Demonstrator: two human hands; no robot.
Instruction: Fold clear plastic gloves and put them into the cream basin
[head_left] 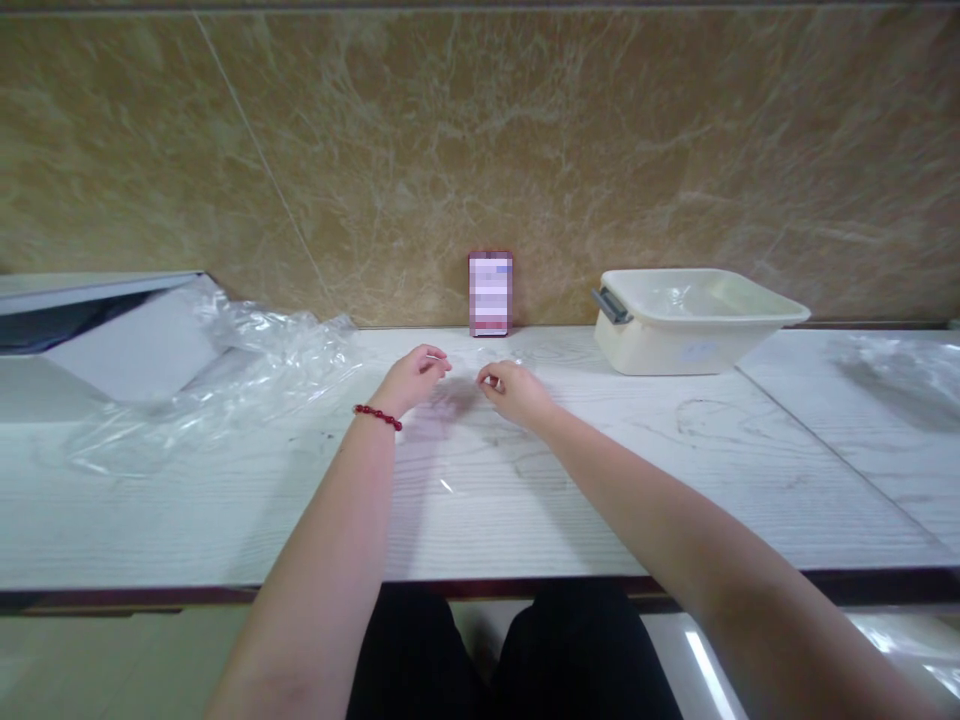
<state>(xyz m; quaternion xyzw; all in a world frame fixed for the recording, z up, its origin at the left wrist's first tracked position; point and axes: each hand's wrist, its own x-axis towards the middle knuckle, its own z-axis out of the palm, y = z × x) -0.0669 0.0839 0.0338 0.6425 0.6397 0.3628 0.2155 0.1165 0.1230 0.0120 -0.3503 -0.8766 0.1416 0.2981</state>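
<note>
My left hand (pixel 420 375), with a dark red bead bracelet (pixel 378 416) at the wrist, is over the middle of the white wood-grain table (pixel 465 540). Its thumb and fingers are bent together in a pinch. Just to the right, my right hand (pixel 514 388) pinches with thumb and forefinger. A thin clear plastic film (pixel 448 486) shows only as faint glints between and below the hands; it seems to be held in both, though its outline is hard to make out. Behind them a phone (pixel 490 295) with a lit, blurred screen leans upright against the wall.
Crumpled clear plastic (pixel 292 360) lies at the left beside an open white box (pixel 142 345) with a dark inside. A cream plastic tub (pixel 675 345) with a grey clip stands at the right. More clear plastic (pixel 911 365) lies at the far right. A brown marble wall (pixel 480 130) backs the table.
</note>
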